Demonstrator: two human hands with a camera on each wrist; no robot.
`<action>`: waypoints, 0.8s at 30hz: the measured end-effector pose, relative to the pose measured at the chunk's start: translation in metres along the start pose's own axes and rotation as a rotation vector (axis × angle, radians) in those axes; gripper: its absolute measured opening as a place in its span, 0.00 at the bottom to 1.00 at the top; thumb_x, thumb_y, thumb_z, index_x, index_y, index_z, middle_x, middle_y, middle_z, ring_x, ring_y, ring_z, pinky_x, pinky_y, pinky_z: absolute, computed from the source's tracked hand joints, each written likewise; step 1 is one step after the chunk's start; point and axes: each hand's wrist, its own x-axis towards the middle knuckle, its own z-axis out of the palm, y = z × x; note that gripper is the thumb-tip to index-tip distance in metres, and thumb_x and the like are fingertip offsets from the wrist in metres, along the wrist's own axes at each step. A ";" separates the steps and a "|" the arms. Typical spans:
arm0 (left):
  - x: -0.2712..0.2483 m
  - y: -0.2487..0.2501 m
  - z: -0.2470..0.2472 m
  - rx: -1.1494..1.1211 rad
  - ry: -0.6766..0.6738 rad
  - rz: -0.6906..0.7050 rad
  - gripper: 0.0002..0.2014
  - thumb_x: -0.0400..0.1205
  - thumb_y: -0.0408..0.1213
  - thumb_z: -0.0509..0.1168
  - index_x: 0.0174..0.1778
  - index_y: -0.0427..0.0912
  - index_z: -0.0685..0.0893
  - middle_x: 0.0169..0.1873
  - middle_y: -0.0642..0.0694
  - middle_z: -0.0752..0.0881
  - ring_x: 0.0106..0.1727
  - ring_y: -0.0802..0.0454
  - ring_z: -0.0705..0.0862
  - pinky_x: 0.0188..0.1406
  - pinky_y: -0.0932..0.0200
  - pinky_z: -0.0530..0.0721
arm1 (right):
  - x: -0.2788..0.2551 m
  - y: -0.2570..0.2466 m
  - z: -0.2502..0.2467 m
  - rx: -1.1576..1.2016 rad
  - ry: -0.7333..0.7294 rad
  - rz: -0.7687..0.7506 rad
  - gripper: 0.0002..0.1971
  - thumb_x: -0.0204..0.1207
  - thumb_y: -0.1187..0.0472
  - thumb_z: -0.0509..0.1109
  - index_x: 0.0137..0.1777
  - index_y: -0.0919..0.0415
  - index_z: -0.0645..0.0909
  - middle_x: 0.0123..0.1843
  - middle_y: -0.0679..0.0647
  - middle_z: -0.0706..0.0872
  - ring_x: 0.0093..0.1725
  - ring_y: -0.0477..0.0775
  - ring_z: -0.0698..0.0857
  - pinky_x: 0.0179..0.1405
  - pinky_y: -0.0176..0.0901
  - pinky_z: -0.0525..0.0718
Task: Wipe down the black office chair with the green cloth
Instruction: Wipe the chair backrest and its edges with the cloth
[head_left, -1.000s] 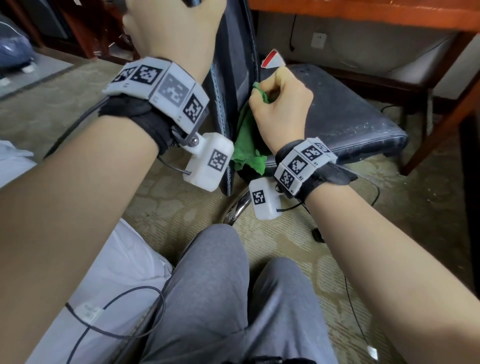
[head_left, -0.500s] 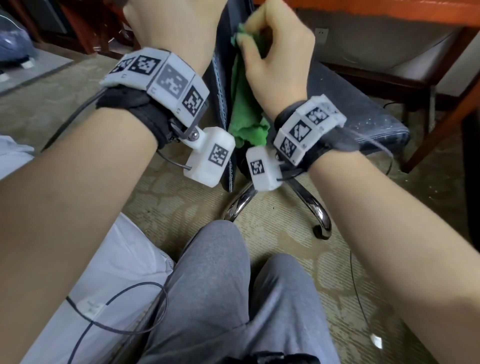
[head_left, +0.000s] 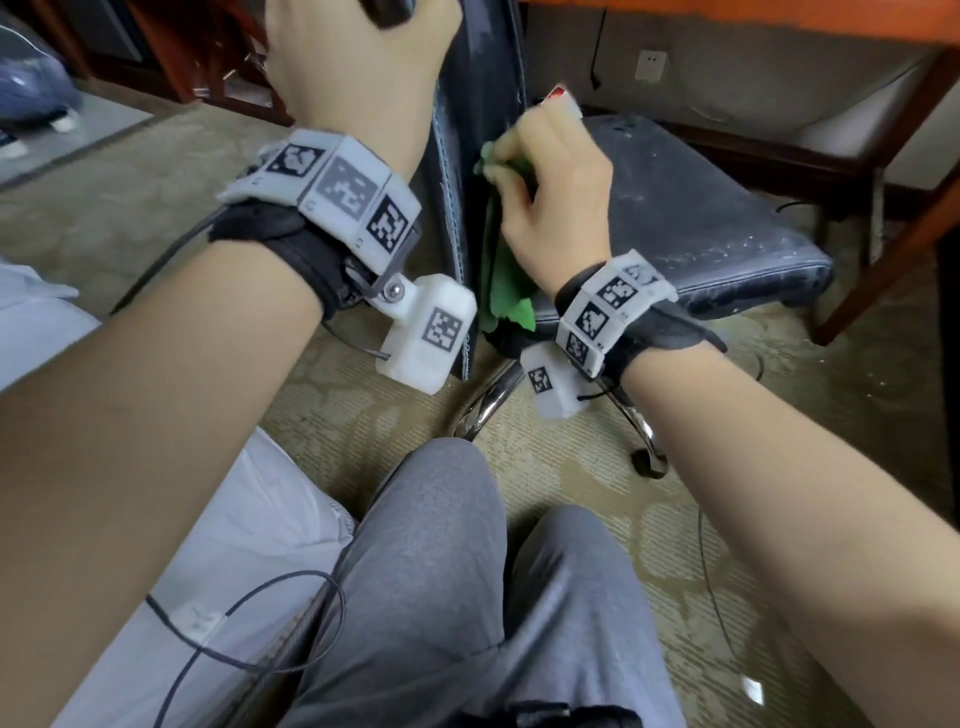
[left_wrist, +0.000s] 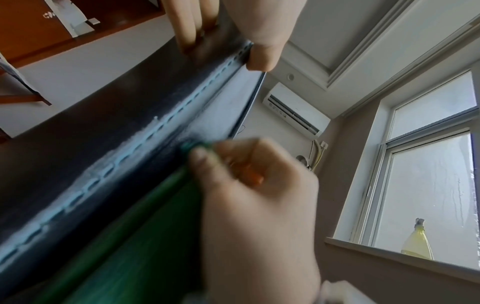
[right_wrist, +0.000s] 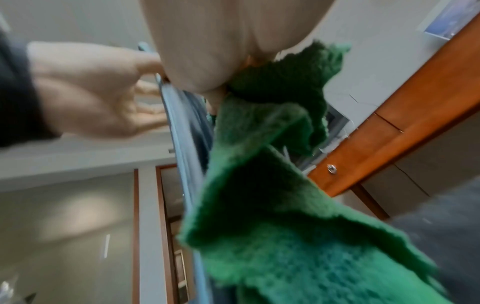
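The head view looks forward and down from above onto both forearms and the black office chair, fairly near. Each wrist view looks steeply upward, close along the chair's backrest edge toward ceiling and walls; both show the green cloth

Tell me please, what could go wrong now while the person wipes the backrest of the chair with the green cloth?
The green cloth hangs loose below the right hand, so its free end could drag on the dusty seat and spread dirt back onto the backrest. The chair stands on a wheeled base; if the left hand loosens at the top edge, the chair may roll or turn away.
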 end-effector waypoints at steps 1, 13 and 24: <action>-0.004 0.027 0.007 -0.059 -0.067 -0.034 0.21 0.72 0.60 0.63 0.37 0.42 0.78 0.37 0.49 0.87 0.42 0.49 0.86 0.41 0.62 0.77 | 0.013 0.001 -0.002 -0.017 0.051 -0.015 0.02 0.69 0.74 0.69 0.38 0.70 0.79 0.41 0.62 0.82 0.41 0.51 0.77 0.41 0.36 0.77; -0.009 0.049 0.025 -0.051 -0.024 -0.048 0.16 0.70 0.59 0.63 0.37 0.50 0.71 0.38 0.42 0.88 0.36 0.50 0.83 0.42 0.62 0.80 | 0.031 0.004 0.004 0.035 0.064 -0.135 0.02 0.71 0.76 0.68 0.38 0.72 0.80 0.41 0.64 0.81 0.43 0.54 0.79 0.44 0.37 0.78; -0.044 0.034 0.019 -0.213 -0.128 -0.108 0.26 0.73 0.51 0.72 0.64 0.42 0.78 0.46 0.53 0.87 0.46 0.62 0.85 0.49 0.67 0.83 | -0.062 0.030 0.016 -0.081 -0.244 0.193 0.04 0.72 0.70 0.71 0.42 0.63 0.79 0.43 0.55 0.79 0.39 0.53 0.79 0.41 0.48 0.80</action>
